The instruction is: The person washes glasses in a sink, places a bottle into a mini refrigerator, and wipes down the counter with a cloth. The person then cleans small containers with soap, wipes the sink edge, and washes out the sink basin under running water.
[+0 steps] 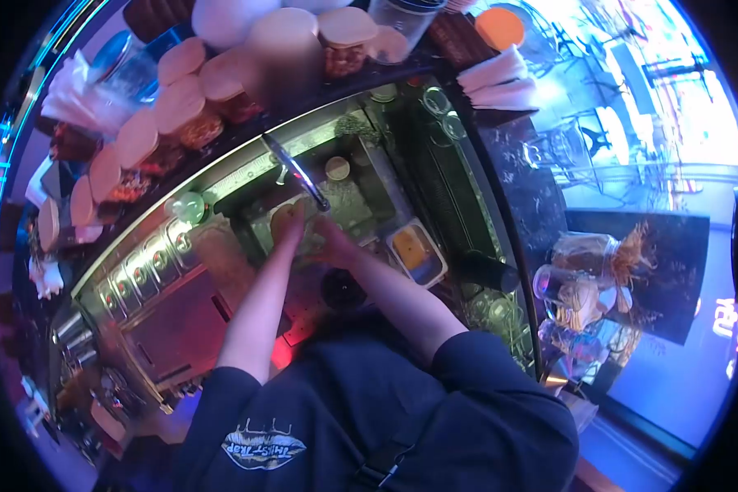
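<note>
Both of my hands are close together over the sink (242, 215), just below the chrome faucet (291, 168). My left hand (289, 223) is curled, its fingertips mostly turned away from view. My right hand (333, 244) faces it with bent fingers. Between them is a faint, clear shape, too blurred to name. A small round pale object (337, 168) lies in the basin behind the faucet's spout. To the right of my right hand, a square container (439, 264) holds something yellow and blue.
Lidded jars (201, 123) line the bar ledge. A row of metal-rimmed compartments (143, 271) is at left, near a green-tinted glass (190, 207). A dark round object (342, 289) sits before my torso. Napkins (500, 79) stand at upper right, wrapped jars (586, 283) at right.
</note>
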Motion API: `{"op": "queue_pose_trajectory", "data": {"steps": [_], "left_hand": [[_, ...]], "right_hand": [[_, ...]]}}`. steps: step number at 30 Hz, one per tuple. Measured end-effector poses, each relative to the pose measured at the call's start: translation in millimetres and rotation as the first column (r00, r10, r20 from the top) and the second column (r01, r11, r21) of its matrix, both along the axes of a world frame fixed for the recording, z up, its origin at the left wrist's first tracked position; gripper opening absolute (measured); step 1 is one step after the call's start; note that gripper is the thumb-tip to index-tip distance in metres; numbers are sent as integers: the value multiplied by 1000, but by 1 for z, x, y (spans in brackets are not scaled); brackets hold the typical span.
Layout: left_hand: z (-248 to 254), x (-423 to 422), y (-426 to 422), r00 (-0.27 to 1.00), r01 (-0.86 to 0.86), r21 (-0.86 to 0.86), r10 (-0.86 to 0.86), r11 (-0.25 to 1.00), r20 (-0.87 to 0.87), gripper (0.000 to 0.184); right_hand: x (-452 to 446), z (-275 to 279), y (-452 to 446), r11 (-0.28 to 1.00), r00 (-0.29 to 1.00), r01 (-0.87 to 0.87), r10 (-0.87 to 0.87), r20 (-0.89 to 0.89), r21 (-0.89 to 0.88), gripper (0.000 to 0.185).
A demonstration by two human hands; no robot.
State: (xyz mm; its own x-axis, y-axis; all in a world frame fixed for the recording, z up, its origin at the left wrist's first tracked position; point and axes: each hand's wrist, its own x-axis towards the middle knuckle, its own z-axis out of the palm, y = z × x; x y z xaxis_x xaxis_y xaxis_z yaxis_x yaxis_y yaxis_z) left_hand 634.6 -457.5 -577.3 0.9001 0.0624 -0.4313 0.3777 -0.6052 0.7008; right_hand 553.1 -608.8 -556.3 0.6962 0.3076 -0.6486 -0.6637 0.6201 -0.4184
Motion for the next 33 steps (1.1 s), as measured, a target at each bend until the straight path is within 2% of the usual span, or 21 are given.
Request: {"op": "queue_pose_trajectory", "data": {"steps": [1, 2, 5, 7, 9, 12, 14, 15, 17, 18, 19, 20, 22, 23, 24, 25, 27, 29, 30, 32, 33], "left_hand": [[19, -6, 4, 993, 85, 70, -90, 994, 78, 70], [36, -12, 3, 985, 134, 51, -138, 990, 99, 72], [52, -32, -3, 967, 222, 1, -220, 975, 127, 61], [70, -39, -9, 717, 558, 62, -519, 828, 465, 43], [61, -50, -18, 645, 620, 3, -512, 785, 568, 25], [47, -51, -23, 648, 630, -108, -445, 769, 618, 19], [40, -58, -21, 727, 614, 9, -569, 789, 384, 30], [39, -60, -25, 733, 606, 19, -568, 795, 373, 30], [35, -64, -30, 833, 533, 11, -527, 846, 169, 33], [29, -59, -28, 870, 487, -112, -469, 866, 153, 35], [23, -52, -28, 901, 433, -235, -413, 870, 132, 37], [10, -46, -25, 900, 435, -231, -415, 871, 130, 37], [-12, -35, -18, 970, 193, -491, -239, 850, -33, 37], [9, -26, -19, 978, -74, -565, -53, 822, -204, 35], [37, -14, -21, 918, -336, -587, 115, 736, -380, 32], [47, -4, -21, 919, -331, -588, 109, 738, -380, 32], [61, 15, -13, 842, -536, -689, 370, 488, -392, 28], [48, 34, -1, 873, -475, -768, 336, 429, -353, 28], [54, 40, -5, 872, -477, -768, 336, 427, -355, 28], [65, 53, -10, 940, -339, -751, 224, 566, -256, 34], [70, 58, -12, 965, -262, -734, 159, 627, -209, 38]], "right_hand": [[0, -17, -9, 959, 984, 124, -85, -158, 256, 59], [-2, -35, -16, 838, 937, 270, -117, -328, 474, 52], [-7, -57, -14, 771, 964, 243, -124, -235, 588, 59], [-8, -65, -8, 702, 982, 188, -130, -135, 687, 67], [0, 12, -22, 801, 969, 172, -34, -244, 573, 67], [1, 2, -41, 777, 987, 43, 62, -145, 628, 64], [4, -8, -37, 596, 970, 242, -160, -183, 765, 63], [7, -8, -39, 587, 971, 239, -147, -188, 774, 63], [9, -2, -41, 730, 945, 318, -194, -263, 605, 59], [10, 0, -41, 725, 946, 314, -189, -262, 613, 59], [12, 2, -41, 817, 959, 278, -208, -192, 505, 58], [14, 3, -42, 891, 968, 250, -219, -123, 380, 58], [20, 6, -45, 973, 977, 210, -212, 10, 98, 59], [22, 6, -47, 979, 978, 198, -194, 75, -51, 60], [25, 7, -48, 961, 976, 192, -166, 138, -201, 62], [28, 8, -50, 918, 972, 192, -129, 195, -348, 65], [34, 9, -55, 763, 959, 203, -29, 282, -614, 71], [38, 12, -59, 532, 940, 226, 100, 326, -816, 78], [40, 13, -61, 397, 928, 243, 171, 331, -885, 82], [41, 15, -65, 106, 899, 287, 313, 306, -952, 90], [42, 18, -67, 107, 899, 287, 314, 306, -952, 90]]}}
